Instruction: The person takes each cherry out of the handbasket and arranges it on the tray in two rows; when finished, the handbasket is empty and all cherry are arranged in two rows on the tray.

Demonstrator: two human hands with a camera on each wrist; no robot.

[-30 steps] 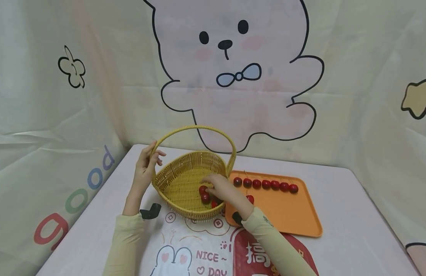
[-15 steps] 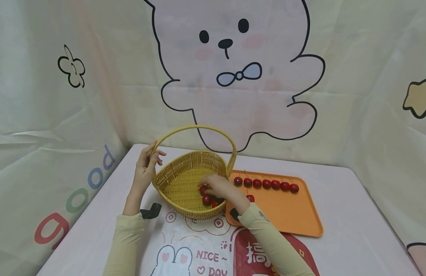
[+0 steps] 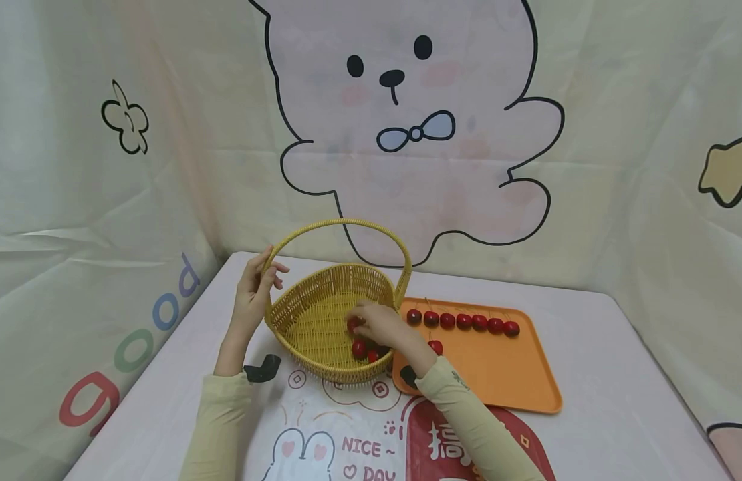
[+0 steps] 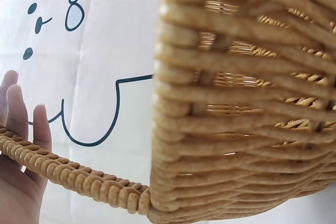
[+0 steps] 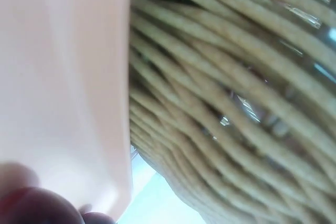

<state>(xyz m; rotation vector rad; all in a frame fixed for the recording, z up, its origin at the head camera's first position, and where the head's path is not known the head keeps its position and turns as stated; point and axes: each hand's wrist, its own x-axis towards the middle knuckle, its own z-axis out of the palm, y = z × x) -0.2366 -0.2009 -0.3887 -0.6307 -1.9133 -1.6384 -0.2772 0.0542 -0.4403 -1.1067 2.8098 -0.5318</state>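
A yellow wicker basket (image 3: 317, 327) with a tall arched handle (image 3: 341, 221) stands on the table. At the handle's left end, my left hand (image 3: 252, 294) holds it; the left wrist view has the fingers of that hand (image 4: 23, 129) behind the handle (image 4: 79, 178). My right hand (image 3: 380, 324) reaches over the basket's right rim, its fingertips round a cherry (image 3: 352, 325) that they partly cover. Just below lie more red cherries (image 3: 359, 349), some hidden under the hand. The right wrist view shows the basket's woven side (image 5: 210, 93), not the fingers.
Against the basket's right side is an orange tray (image 3: 497, 374) bearing a row of several cherries (image 3: 464, 321), with another cherry (image 3: 435, 347) below the row, near my right forearm. A printed sheet (image 3: 323, 427) lies in front. Cloth walls (image 3: 648, 220) enclose the table.
My right fingers have shifted slightly within the basket and now cover more of the upper cherry. The left hand, the basket and the tray have stayed in place.
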